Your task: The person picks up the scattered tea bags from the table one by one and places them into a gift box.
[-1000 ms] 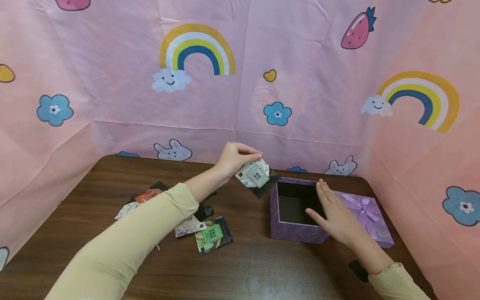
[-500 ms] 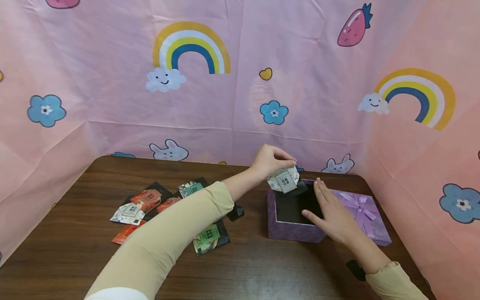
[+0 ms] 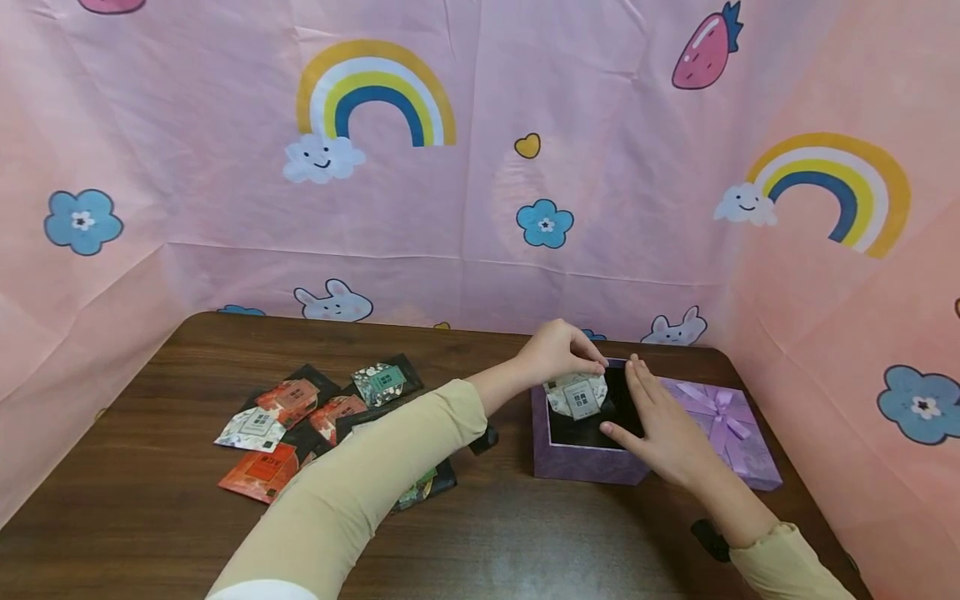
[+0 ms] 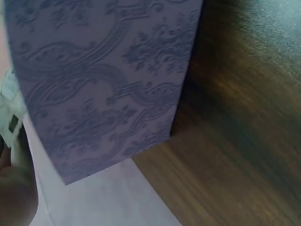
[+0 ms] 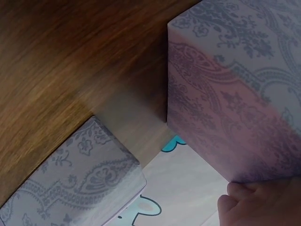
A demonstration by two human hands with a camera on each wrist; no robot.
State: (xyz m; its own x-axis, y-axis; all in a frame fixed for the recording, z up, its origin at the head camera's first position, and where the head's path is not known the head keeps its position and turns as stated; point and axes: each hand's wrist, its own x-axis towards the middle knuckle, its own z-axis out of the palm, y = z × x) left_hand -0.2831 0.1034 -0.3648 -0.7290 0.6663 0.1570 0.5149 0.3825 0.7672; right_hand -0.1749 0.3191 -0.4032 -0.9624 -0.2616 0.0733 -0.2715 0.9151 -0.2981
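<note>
My left hand point(image 3: 562, 352) pinches the upper edge of a black and white tea sachet point(image 3: 581, 398), which hangs inside the purple box point(image 3: 588, 467). In the left wrist view, part of that hand point(image 4: 19, 197) and the sachet point(image 4: 8, 110) show beyond the box's patterned wall point(image 4: 103, 84). With fingers straight, my right hand point(image 3: 671, 429) rests along the box's right rim. Its curled-looking fingertips point(image 5: 235, 200) touch the box wall point(image 5: 221, 103) in the right wrist view. The inside of the box is dark and partly hidden by both hands.
Left of the box lie several sachets, including a green one point(image 3: 386, 381), an orange one point(image 3: 262, 473) and a white one point(image 3: 258, 427), some under my left sleeve. The bowed purple lid point(image 3: 720, 425) sits right of the box. Small black items point(image 3: 483, 440) lie on the wooden table point(image 3: 480, 542).
My left hand has carried the sachet rightward, then lowered it into the box. The right hand stays against the box's right side. More sachets show as the left arm moved.
</note>
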